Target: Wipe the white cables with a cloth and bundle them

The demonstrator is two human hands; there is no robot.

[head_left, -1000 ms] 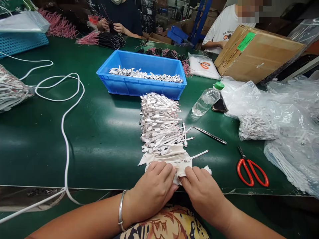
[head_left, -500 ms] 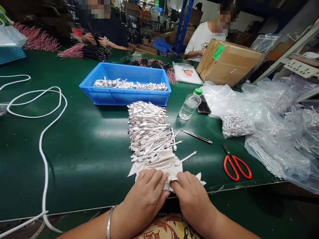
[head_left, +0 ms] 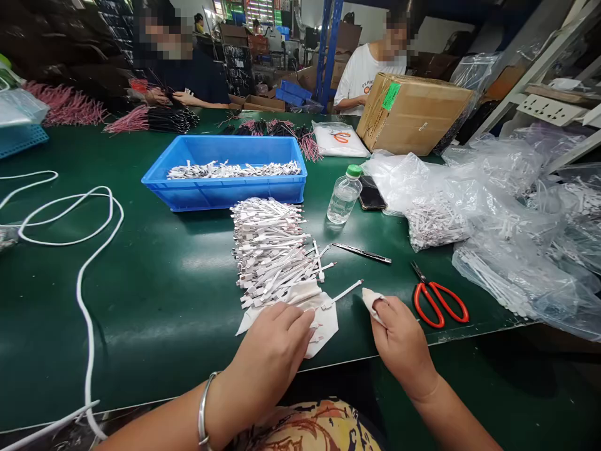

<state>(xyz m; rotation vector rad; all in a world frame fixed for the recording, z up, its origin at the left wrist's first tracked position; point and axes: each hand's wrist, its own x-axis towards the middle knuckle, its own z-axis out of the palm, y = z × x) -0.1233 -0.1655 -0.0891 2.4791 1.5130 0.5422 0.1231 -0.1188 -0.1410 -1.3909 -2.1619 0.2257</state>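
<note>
Green tabletop (head_left: 141,313) has loose white strips (head_left: 267,250) that could slide if the open left hand (head_left: 270,357) bumps them, with the right hand (head_left: 401,338) pinching a cloth scrap (head_left: 372,305).

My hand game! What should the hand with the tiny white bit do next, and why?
Probably the right hand should lay the small white scrap on the green table, because it is pinched in the fingers, so they can't pick up anything else. The left hand is already busy on the white sheet, so it seems best to free the right one first.
</note>
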